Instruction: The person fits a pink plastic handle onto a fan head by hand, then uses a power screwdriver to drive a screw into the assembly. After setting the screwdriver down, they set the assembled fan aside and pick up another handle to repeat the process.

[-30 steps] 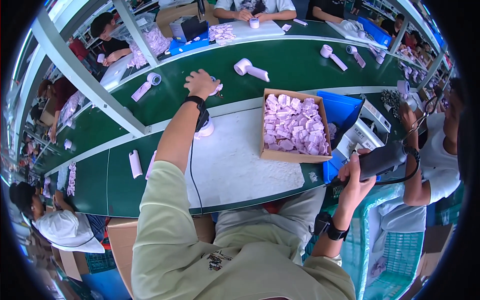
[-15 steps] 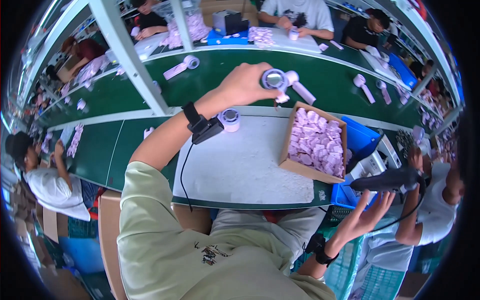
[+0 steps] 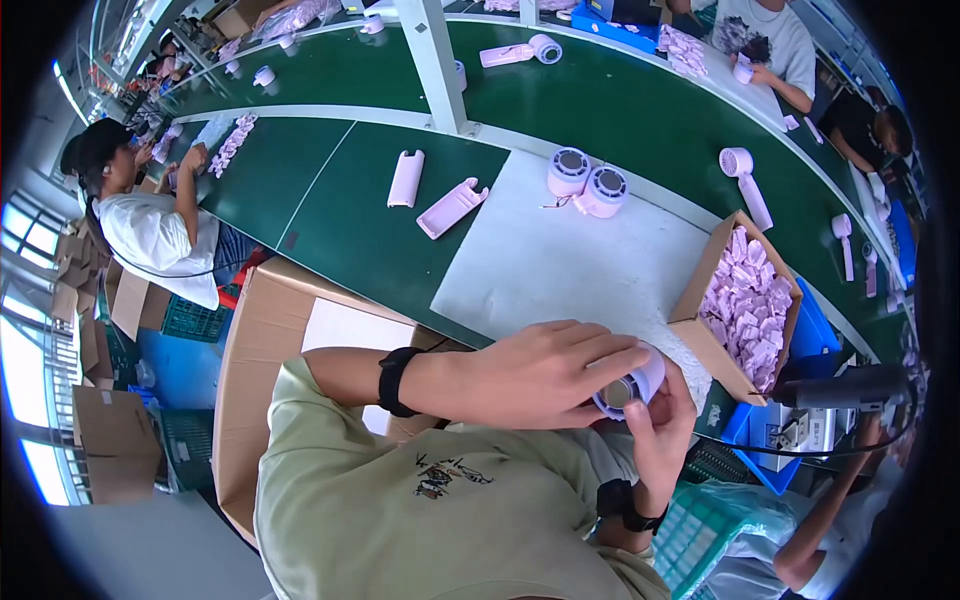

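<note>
A lavender round fan head [image 3: 648,372] is held close to my body, over the near edge of the work mat. My left hand [image 3: 545,375] lies across its near-left side, fingers closed over it. My right hand [image 3: 665,425] grips it from the right, with the thumb at the rim. Between the hands a greyish round face of the piece shows; the fingers hide the rest. Two more fan heads, one [image 3: 569,172] touching the other [image 3: 604,192], stand on the white mat [image 3: 540,270], with a thin wire beside them. Pink handle shells [image 3: 405,180] lie left of the mat.
A cardboard box [image 3: 690,325] of small pink parts stands right of the mat, beside a blue bin [image 3: 815,320]. A black electric screwdriver [image 3: 835,392] hangs at right. The green conveyor [image 3: 640,110] carries handheld fans. A metal post [image 3: 435,70] rises ahead. Co-workers sit around.
The view has turned left. My left hand has come back from over the conveyor, and my right hand, open before, now grips a fan head with it. Two fan heads stand on the mat, where one stood.
</note>
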`<move>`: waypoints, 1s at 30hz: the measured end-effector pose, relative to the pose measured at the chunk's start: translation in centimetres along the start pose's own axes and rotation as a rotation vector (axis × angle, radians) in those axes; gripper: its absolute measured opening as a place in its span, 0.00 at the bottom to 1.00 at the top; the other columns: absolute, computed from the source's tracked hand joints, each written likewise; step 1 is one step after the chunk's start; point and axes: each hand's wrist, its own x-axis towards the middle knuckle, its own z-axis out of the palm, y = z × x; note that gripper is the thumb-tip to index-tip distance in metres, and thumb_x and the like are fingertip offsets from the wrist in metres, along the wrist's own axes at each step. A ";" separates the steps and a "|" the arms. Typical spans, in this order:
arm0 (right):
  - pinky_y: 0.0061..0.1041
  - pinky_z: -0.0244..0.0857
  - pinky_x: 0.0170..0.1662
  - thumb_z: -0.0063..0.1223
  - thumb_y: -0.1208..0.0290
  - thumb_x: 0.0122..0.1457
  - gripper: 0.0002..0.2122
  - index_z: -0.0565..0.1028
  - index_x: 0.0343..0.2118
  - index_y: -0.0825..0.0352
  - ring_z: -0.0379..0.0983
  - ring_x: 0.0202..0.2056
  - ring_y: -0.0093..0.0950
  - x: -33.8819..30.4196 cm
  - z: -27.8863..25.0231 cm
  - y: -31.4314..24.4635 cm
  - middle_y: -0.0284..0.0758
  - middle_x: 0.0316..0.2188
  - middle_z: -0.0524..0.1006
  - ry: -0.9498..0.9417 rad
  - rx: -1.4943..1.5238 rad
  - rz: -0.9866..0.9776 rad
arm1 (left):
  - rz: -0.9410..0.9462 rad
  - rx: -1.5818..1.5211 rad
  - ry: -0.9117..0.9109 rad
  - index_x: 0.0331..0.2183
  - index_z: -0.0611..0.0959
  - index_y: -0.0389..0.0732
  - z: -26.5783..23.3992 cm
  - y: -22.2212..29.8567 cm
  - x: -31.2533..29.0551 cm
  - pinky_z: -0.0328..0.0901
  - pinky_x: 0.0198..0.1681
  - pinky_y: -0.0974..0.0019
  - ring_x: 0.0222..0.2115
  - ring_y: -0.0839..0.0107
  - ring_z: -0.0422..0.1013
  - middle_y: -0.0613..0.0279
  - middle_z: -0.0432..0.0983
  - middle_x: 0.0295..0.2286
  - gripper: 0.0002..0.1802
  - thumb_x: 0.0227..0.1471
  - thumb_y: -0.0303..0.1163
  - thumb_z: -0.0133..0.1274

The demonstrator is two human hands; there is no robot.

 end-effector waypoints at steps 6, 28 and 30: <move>0.28 0.64 0.52 0.50 0.49 0.59 0.32 0.67 0.53 0.78 0.73 0.45 0.29 0.6 1.7 1.2 0.43 0.45 0.76 0.123 0.019 -0.111 | -0.295 -0.539 0.011 0.49 0.73 0.36 2.9 -1.5 -3.5 0.70 0.35 0.67 0.31 0.63 0.76 0.55 0.78 0.36 0.21 0.54 0.30 0.57; 0.29 0.61 0.53 0.32 0.61 0.70 0.18 0.68 0.50 0.69 0.69 0.48 0.30 0.2 -2.2 4.3 0.39 0.47 0.72 0.699 0.079 -0.026 | -0.590 0.438 0.091 0.43 0.76 0.31 -6.3 -18.3 -7.0 0.67 0.41 0.60 0.38 0.55 0.73 0.45 0.76 0.36 0.27 0.50 0.43 0.59; 0.31 0.59 0.55 0.31 0.59 0.70 0.19 0.67 0.52 0.68 0.68 0.51 0.31 0.3 -2.6 4.4 0.39 0.48 0.71 0.671 0.234 -0.072 | -0.778 0.227 -0.111 0.42 0.75 0.30 -7.3 -18.7 -5.9 0.67 0.38 0.65 0.33 0.61 0.73 0.50 0.76 0.29 0.27 0.50 0.43 0.60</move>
